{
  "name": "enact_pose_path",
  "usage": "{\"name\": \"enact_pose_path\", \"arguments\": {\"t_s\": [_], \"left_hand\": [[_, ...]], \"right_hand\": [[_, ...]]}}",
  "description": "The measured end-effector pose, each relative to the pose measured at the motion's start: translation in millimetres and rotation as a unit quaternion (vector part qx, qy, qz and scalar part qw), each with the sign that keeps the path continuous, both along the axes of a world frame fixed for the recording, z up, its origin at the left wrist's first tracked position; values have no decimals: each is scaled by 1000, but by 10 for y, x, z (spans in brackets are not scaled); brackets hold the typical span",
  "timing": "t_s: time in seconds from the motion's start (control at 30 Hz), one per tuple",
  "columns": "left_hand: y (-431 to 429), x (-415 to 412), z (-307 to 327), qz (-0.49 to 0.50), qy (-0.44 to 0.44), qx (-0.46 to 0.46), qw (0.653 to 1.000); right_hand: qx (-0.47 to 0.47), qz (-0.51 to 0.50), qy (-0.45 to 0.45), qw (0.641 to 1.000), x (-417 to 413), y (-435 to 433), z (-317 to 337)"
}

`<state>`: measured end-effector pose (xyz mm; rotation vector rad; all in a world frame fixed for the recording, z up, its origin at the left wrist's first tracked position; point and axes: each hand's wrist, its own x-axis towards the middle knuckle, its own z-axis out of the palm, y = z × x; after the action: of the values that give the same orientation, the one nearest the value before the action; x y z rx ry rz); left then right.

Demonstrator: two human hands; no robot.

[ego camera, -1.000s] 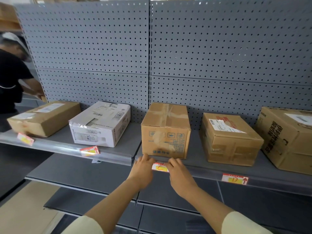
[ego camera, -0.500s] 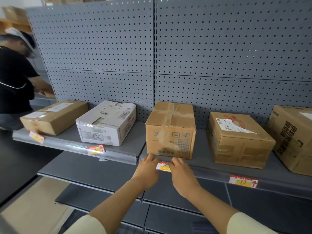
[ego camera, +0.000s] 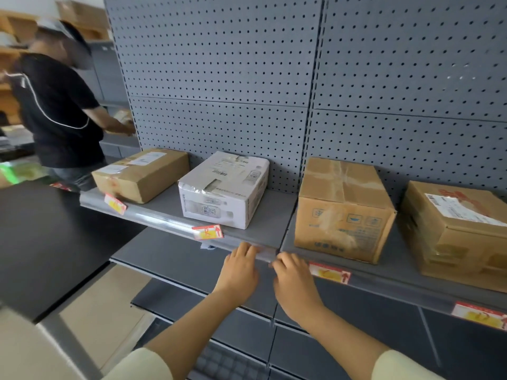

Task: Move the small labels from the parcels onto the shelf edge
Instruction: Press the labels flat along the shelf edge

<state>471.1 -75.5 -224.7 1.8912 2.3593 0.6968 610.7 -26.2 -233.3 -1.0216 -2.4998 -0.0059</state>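
Note:
Several parcels stand on the grey shelf: a flat brown box at the left, a white box, a taped brown box and another brown box at the right. Red-and-yellow small labels sit on the shelf edge: one label under the left box, one under the white box, one under the taped box, one at the far right. My left hand and my right hand rest at the shelf edge left of the third label, fingers loose, holding nothing.
A person in a black shirt stands at the left end of the shelving, handling something. Grey pegboard backs the shelf. Lower grey shelves lie beneath. A dark surface and a tan floor are at the lower left.
Both hands have come off the label under the taped box and slid left along the shelf edge. The view has swung left, bringing the other person further into frame.

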Motion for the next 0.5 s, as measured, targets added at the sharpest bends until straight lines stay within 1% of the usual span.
{"name": "enact_pose_path", "arguments": {"t_s": [0.1, 0.2, 0.27, 0.37, 0.5], "left_hand": [[-83, -522, -47, 26, 1, -5, 1000], [-101, -1020, -38, 17, 16, -8, 1000], [-99, -1299, -11, 7, 20, -3, 1000], [-101, -1613, 18, -3, 14, -7, 1000], [-83, -1817, 79, -4, -2, -5, 1000]], "right_hand": [[-19, 18, 1, 1000, -441, -75, -58], [-26, 19, -11, 999, -908, -103, 15], [-32, 11, 3, 999, -1215, -91, 100], [-37, -1, 24, 999, -1572, -79, 190], [-31, -16, 25, 999, -1796, -88, 249]]}}
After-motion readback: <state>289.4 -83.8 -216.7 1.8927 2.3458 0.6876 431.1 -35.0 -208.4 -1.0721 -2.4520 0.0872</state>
